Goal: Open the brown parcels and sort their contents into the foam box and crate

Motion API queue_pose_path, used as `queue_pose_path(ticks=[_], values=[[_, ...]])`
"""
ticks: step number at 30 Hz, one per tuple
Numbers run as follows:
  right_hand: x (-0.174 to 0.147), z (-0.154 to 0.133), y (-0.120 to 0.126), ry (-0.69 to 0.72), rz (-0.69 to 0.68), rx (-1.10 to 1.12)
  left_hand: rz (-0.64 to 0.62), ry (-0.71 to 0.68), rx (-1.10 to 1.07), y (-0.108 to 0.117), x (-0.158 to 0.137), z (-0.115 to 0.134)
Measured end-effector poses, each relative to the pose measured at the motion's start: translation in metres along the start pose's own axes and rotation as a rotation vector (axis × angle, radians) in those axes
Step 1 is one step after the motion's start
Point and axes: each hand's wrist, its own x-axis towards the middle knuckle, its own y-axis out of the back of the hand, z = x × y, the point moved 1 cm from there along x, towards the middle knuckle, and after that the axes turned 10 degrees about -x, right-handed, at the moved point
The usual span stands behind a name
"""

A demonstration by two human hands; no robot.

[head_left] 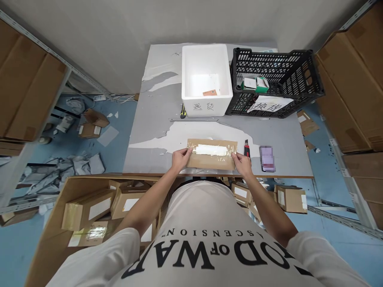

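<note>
A flat brown cardboard box point(211, 161) with clear tape and a white label lies at the table's front edge, between my two hands. My left hand point(180, 159) grips its left end, thumb on top. At the opposite end, my right hand point(241, 163) pinches the box's right edge. Just beyond the right hand is a red and black utility knife point(247, 149). Further right lies a phone point(267, 158) with a blurred screen. The undersides of the box and the fingers beneath it are hidden.
Behind stand a white foam box point(206, 107) holding an orange card and a black plastic crate point(272, 93) with small green-white boxes. A yellow-black knife point(183, 111) lies by the foam box. A large carton point(48, 235) of parcels sits below left; shelves flank both sides.
</note>
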Motion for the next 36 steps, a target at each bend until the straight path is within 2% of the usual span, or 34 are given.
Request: queue_pose_path(ticks=[8,18,24,27,30,33,36], values=[[0.012,0.010,-0.014,-0.029,-0.109,0.011,0.023,0.126,-0.035,-0.011,0.002,-0.011],[0.030,0.014,-0.023,-0.179,-0.114,0.181,0.018,0.191,0.055,-0.016,0.020,-0.019],[0.021,0.019,-0.034,-0.240,-0.039,0.281,0.073,0.212,-0.043,-0.019,0.014,-0.029],[0.015,0.028,-0.044,-0.205,-0.035,0.384,0.068,0.219,-0.113,-0.019,0.009,-0.038],[0.005,0.046,-0.053,-0.193,-0.035,0.496,0.043,0.264,-0.304,-0.019,0.000,-0.055],[-0.007,0.064,-0.060,-0.103,-0.085,0.443,-0.020,0.264,-0.484,-0.019,-0.015,-0.075],[-0.017,0.069,-0.066,0.064,-0.165,0.326,-0.161,0.180,-0.488,-0.023,-0.028,-0.090]])
